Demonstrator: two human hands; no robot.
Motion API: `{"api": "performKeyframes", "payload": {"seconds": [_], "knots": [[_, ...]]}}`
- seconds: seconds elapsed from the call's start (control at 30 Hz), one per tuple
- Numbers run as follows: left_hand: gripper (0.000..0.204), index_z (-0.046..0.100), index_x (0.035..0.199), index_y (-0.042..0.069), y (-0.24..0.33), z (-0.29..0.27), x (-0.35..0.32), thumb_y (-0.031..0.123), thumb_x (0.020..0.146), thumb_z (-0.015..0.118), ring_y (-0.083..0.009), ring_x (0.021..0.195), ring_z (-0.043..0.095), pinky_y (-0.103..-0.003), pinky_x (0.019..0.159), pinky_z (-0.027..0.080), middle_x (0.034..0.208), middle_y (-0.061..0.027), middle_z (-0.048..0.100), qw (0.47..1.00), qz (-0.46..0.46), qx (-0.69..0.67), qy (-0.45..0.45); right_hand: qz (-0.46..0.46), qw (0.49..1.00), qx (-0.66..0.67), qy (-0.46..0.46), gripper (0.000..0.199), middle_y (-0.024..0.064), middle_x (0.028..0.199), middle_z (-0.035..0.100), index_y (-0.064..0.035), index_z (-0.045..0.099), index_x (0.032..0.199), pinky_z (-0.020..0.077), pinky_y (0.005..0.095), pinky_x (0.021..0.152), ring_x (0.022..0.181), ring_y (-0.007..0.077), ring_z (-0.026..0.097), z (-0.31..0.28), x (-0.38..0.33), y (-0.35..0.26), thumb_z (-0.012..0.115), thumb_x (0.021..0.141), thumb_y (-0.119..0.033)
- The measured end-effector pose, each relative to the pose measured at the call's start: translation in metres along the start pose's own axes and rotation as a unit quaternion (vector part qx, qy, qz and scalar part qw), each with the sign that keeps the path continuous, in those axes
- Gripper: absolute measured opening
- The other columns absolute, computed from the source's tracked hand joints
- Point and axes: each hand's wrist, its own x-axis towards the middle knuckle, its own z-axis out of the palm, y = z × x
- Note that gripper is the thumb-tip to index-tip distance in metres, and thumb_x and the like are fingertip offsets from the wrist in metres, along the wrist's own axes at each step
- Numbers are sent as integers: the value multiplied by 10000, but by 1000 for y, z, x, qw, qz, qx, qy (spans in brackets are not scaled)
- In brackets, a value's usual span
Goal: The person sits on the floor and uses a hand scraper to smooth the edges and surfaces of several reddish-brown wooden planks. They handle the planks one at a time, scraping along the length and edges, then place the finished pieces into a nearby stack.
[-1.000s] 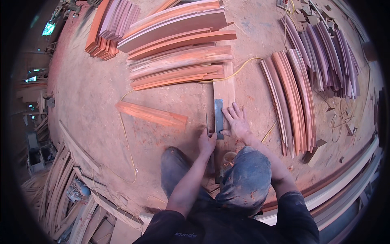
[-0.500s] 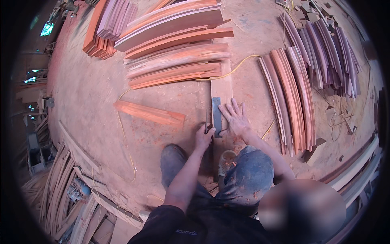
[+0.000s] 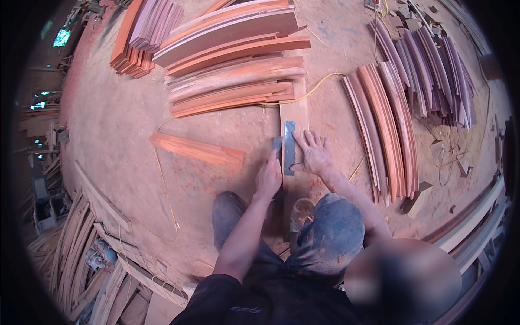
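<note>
A narrow blue-grey metal plate [image 3: 290, 149] lies flat along a pale wooden board [image 3: 294, 112] in front of me. My right hand [image 3: 317, 158] rests on the board at the plate's right side, fingers spread, with its fingertips and thumb by the plate's edge. Along the board's left side, my left hand [image 3: 268, 177] is closed on a dark, flat piece [image 3: 278, 143], whose bluish end sticks out past the fingers. Its kind is unclear, since the hand covers most of it. Below the hands, the board runs between my legs.
Stacked curved reddish boards [image 3: 233, 73] lie ahead, over the board's far end. More curved strips [image 3: 382, 132] stand to the right, with purplish ones [image 3: 436, 76] beyond. One loose orange piece [image 3: 197, 150] lies left. A yellow cord [image 3: 319, 86] crosses the floor.
The metal plate has shifted slightly away from me along the board. My left hand has moved a little forward, and more of its dark flat piece now shows. My right hand stays nearly in place.
</note>
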Motion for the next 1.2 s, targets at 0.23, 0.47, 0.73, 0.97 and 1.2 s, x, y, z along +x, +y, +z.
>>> {"api": "performKeyframes", "payload": {"seconds": [0.23,0.47,0.73,0.97,1.2], "knots": [[450,435,1495,138,30,-19,33,216,1053,470,-506,1040,661,-600,905,520,1142,-309,664,994,40,96,-26,7,1000,11,-13,1295,160,1629,369,-301,256,1655,375,614,1112,1462,406,394,-3,2,-3,906,586,-635],[478,450,1504,136,43,-22,68,150,1027,478,-486,1087,678,-569,930,544,1176,-291,678,983,23,164,-78,13,998,35,-42,1314,187,1664,303,-315,200,1660,350,635,1153,1515,390,353,-3,3,-2,911,597,-617],[469,518,1508,163,53,-27,49,164,1042,463,-457,1067,695,-571,908,560,1163,-262,696,970,-21,209,-122,13,999,-3,-33,1351,175,1660,307,-332,170,1669,382,614,1125,1471,410,401,4,5,-1,893,576,-659],[391,599,1412,138,24,-14,-14,187,1056,448,-494,940,698,-608,830,558,1019,-285,691,981,-11,168,-99,17,999,7,-29,1375,186,1680,276,-362,129,1674,381,650,1128,1461,446,419,8,6,-1,889,574,-680],[437,496,1466,141,6,-7,-91,165,1029,499,-494,917,695,-610,792,554,1007,-276,689,976,-38,159,-143,19,999,9,-32,1362,166,1661,308,-329,178,1670,397,635,1108,1449,436,426,4,4,-4,928,569,-614]]}}
